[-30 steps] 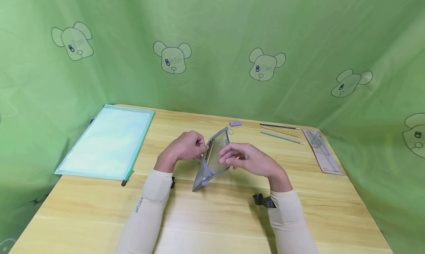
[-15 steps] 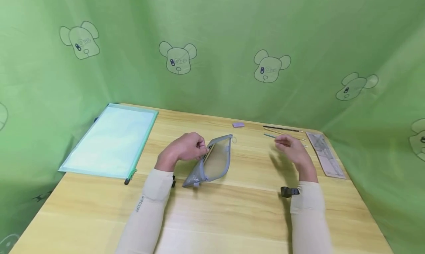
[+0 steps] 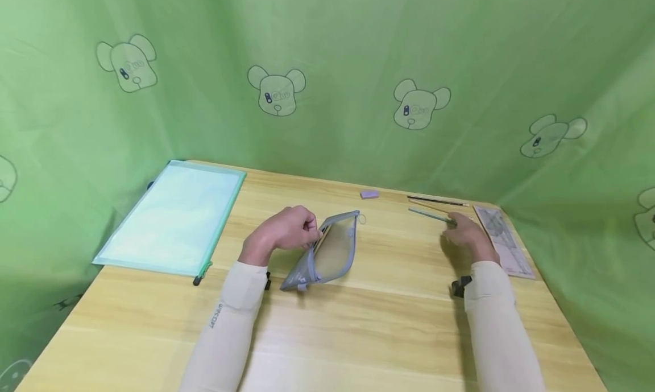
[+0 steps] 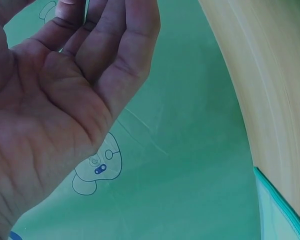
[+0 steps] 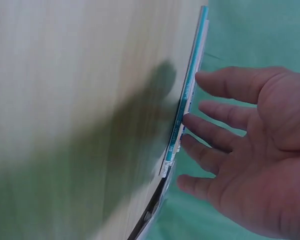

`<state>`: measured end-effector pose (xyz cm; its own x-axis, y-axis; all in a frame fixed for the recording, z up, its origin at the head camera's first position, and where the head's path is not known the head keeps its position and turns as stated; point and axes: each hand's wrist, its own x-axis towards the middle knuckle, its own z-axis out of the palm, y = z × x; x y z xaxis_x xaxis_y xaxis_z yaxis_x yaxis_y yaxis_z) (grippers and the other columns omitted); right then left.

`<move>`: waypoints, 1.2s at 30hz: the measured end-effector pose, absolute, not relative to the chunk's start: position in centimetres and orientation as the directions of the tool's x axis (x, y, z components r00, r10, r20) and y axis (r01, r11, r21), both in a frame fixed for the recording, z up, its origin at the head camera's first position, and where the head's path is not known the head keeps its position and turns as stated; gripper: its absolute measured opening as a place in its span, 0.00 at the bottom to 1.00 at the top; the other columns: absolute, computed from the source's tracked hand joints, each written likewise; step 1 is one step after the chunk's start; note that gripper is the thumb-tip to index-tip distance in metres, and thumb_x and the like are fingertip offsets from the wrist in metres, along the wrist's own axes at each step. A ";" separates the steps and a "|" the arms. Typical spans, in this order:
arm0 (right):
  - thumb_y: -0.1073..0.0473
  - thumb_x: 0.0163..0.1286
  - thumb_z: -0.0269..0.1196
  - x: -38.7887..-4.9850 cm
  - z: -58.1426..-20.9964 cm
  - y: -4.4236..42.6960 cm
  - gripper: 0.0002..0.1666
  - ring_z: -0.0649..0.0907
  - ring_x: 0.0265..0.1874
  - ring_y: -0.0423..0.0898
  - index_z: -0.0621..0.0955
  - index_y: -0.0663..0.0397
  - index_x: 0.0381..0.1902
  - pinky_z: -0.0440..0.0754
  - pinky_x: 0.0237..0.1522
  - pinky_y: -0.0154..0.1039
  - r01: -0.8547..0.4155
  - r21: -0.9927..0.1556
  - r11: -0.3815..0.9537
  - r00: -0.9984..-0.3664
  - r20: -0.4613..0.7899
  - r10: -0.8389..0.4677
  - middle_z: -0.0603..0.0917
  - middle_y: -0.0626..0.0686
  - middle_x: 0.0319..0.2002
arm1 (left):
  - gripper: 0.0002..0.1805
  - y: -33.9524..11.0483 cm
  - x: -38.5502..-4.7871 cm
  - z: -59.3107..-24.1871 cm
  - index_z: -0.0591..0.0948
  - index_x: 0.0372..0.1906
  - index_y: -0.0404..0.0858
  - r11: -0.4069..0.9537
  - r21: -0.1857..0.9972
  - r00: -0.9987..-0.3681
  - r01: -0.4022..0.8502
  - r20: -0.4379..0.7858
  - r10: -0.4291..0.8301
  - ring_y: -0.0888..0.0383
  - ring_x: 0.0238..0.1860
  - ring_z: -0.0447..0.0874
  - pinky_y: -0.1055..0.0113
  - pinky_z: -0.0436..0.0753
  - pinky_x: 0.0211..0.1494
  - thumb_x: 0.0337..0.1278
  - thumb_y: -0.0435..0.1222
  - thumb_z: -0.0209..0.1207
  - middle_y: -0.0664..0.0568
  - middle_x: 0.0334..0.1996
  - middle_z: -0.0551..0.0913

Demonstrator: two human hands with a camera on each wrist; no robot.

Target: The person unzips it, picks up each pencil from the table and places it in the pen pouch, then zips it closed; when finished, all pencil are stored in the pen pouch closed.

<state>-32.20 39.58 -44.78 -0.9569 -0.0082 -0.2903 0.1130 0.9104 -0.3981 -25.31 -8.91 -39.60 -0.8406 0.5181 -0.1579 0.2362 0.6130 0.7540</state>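
My left hand [image 3: 286,228] pinches the rim of a grey mesh zipper pencil case [image 3: 335,250], whose mouth gapes toward the right. Thin yellow and dark strips show along the inside of that rim; I cannot tell what they are. To the right, my right hand [image 3: 467,232] is over the eraser end of a teal pencil [image 3: 427,214] lying on the table. In the right wrist view its fingers [image 5: 215,132] are spread and fairly straight, with tips at the teal pencil [image 5: 187,90]. The left wrist view shows the left palm, the case out of sight.
Behind the teal pencil lie a yellow pencil [image 3: 425,205] and a black pencil [image 3: 435,200]. A clear ruler set [image 3: 504,241] is at the right edge. A purple eraser [image 3: 369,194] sits at the back, and a teal-edged zipper folder [image 3: 174,218] at the left. Green curtain [image 3: 348,39] surrounds the table.
My right hand has left the pencil case and moved right to the teal pencil. The left hand keeps its hold; the case's mouth has tilted further right.
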 end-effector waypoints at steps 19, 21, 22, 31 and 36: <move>0.65 0.67 0.58 -30.0 -45.3 36.5 0.10 0.77 0.46 0.58 0.78 0.59 0.46 0.77 0.44 0.50 0.162 -0.330 0.930 -0.938 -0.346 0.040 0.79 0.62 0.46 | 0.13 -10.1 -25.2 -39.5 0.82 0.31 0.36 0.625 0.750 -0.852 0.218 -0.166 0.496 0.45 0.46 0.94 0.68 0.70 0.30 0.77 0.37 0.61 0.50 0.36 0.90; 0.64 0.67 0.63 -29.4 -45.1 35.3 0.08 0.78 0.43 0.55 0.79 0.59 0.43 0.76 0.42 0.46 0.116 -0.361 0.926 -0.934 -0.357 -0.023 0.79 0.59 0.42 | 0.14 -10.2 -25.2 -39.5 0.82 0.32 0.36 0.625 0.751 -0.851 0.211 -0.174 0.496 0.45 0.46 0.94 0.68 0.71 0.30 0.77 0.38 0.61 0.49 0.37 0.90; 0.63 0.68 0.65 -29.2 -45.1 34.7 0.08 0.78 0.42 0.54 0.79 0.60 0.43 0.76 0.41 0.44 0.092 -0.381 0.920 -0.931 -0.360 -0.056 0.80 0.57 0.41 | 0.14 -10.2 -25.2 -39.5 0.82 0.32 0.36 0.625 0.751 -0.849 0.213 -0.174 0.498 0.45 0.46 0.94 0.68 0.71 0.30 0.77 0.38 0.61 0.49 0.37 0.90; 0.59 0.72 0.70 -28.1 -44.8 30.5 0.12 0.82 0.35 0.49 0.79 0.61 0.41 0.79 0.39 0.39 0.060 -0.472 0.879 -0.916 -0.377 -0.139 0.83 0.52 0.33 | 0.14 -10.1 -25.3 -39.4 0.81 0.30 0.40 0.623 0.754 -0.848 0.207 -0.179 0.498 0.43 0.47 0.94 0.69 0.70 0.30 0.77 0.37 0.60 0.46 0.40 0.91; 0.52 0.78 0.65 -28.1 -44.6 30.5 0.17 0.83 0.40 0.51 0.79 0.62 0.49 0.80 0.44 0.44 0.121 -0.451 0.884 -0.931 -0.361 -0.056 0.85 0.58 0.40 | 0.14 -10.1 -25.3 -39.4 0.81 0.30 0.39 0.626 0.752 -0.850 0.205 -0.180 0.495 0.43 0.47 0.95 0.69 0.71 0.30 0.77 0.37 0.61 0.48 0.37 0.90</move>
<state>-28.14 30.52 -44.59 -0.9308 -0.0564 -0.3611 0.1214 0.8843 -0.4509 -25.31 -10.14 -39.45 -0.8499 0.4951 -0.1803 0.2053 0.6263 0.7520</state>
